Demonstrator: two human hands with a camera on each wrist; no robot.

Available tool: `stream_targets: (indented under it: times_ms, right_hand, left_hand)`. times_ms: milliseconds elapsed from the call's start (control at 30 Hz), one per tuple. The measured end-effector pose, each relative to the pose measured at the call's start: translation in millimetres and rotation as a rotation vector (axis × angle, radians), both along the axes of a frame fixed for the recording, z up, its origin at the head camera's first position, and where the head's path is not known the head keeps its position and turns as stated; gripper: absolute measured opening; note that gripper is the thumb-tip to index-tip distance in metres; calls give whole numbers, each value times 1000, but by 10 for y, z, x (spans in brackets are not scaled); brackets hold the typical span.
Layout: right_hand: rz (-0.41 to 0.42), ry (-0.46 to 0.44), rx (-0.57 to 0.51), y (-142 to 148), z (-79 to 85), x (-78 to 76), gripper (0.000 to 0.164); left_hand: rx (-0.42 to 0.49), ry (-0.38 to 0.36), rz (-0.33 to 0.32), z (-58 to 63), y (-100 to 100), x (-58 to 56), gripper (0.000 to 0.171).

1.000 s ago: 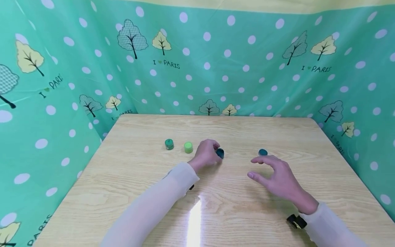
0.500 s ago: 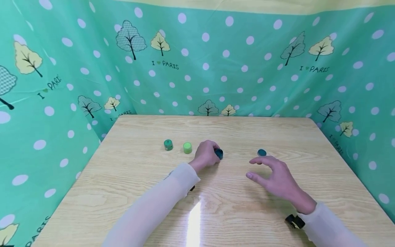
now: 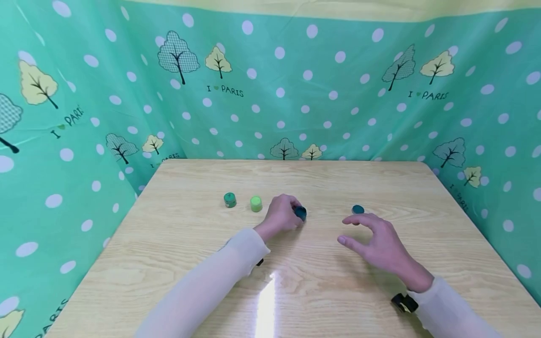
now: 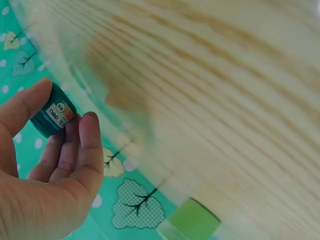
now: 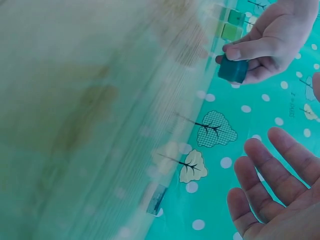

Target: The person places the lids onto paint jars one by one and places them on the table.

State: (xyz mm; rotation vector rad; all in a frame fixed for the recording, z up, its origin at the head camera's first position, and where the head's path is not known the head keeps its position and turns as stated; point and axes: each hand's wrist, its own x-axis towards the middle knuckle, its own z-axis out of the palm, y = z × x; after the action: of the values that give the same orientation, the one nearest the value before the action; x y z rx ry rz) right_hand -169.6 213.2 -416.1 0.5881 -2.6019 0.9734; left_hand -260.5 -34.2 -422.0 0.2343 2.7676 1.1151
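Note:
My left hand pinches a small dark teal jar between thumb and fingers, near the middle of the table. In the left wrist view the jar is tilted and shows a label reading "neo". From the right wrist view, the left hand has its thumb on one side of the jar. My right hand hovers with nothing in it, thumb and index finger spread apart. Just beyond its index finger stands a short jar with a blue top, partly covered by that finger.
Left of my left hand, a light green jar and a darker green jar stand side by side on the wooden table. A green polka-dot curtain with printed trees surrounds the table's back and sides.
My left hand and the dark teal jar shift only slightly, with the jar's tilt altering a little. The right hand keeps its pose. The other jars stay in place.

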Motion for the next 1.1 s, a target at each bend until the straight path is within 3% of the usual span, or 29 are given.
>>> stream_targets:
  times_ms: [333, 733, 1100]
  right_hand:
    - [-6, -15, 6, 33, -13, -41, 42]
    - [-49, -47, -12, 83, -19, -96, 44]
    - [-84, -80, -23, 159, -56, -167, 47]
  left_hand:
    - [85, 27, -15, 54, -66, 104, 33]
    - [183, -5, -7, 142, -248, 176, 31]
    - [187, 16, -42, 104, -307, 259, 30]
